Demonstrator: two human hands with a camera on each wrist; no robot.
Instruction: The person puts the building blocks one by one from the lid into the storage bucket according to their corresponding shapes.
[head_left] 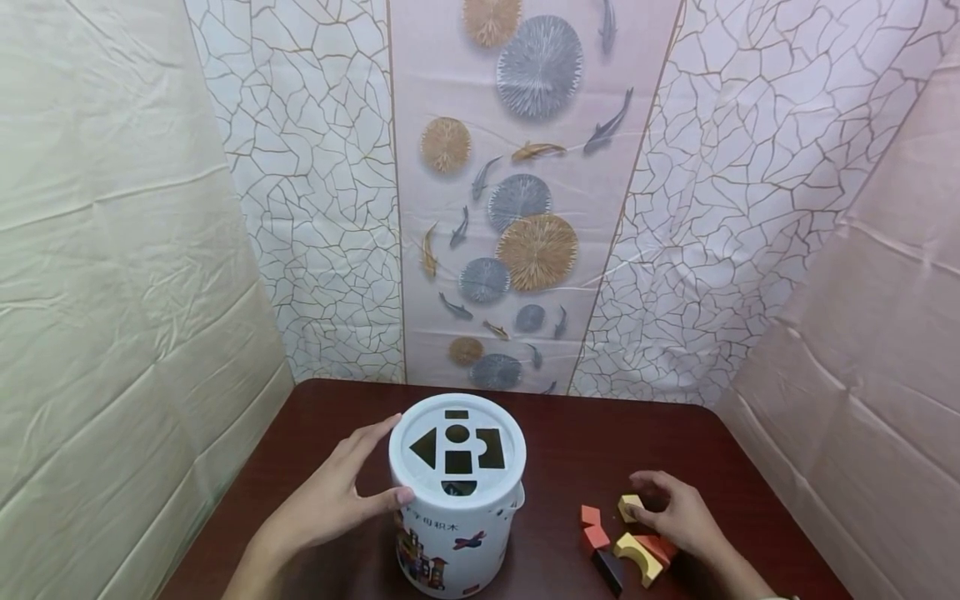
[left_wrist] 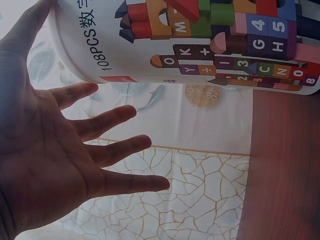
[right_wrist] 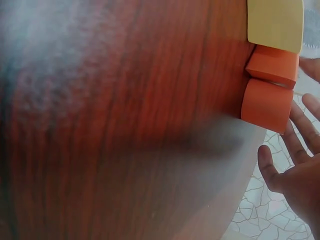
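A white bucket of toy blocks stands upright on the table, its white lid cut with several shaped holes. My left hand is spread at the bucket's left side, thumb and index fingertips at the lid's rim; the left wrist view shows its fingers straight and apart. On the right, my right hand reaches over some wooden blocks, its thumb tip at a small yellow block and its index finger raised beyond. Beneath that hand, an orange-red block is partly hidden. A yellow arch block lies in front.
Left of the arch lie two orange-red blocks and a dark long block. The dark red-brown table meets patterned cloth at its back edge, with pale cloth walls at both sides.
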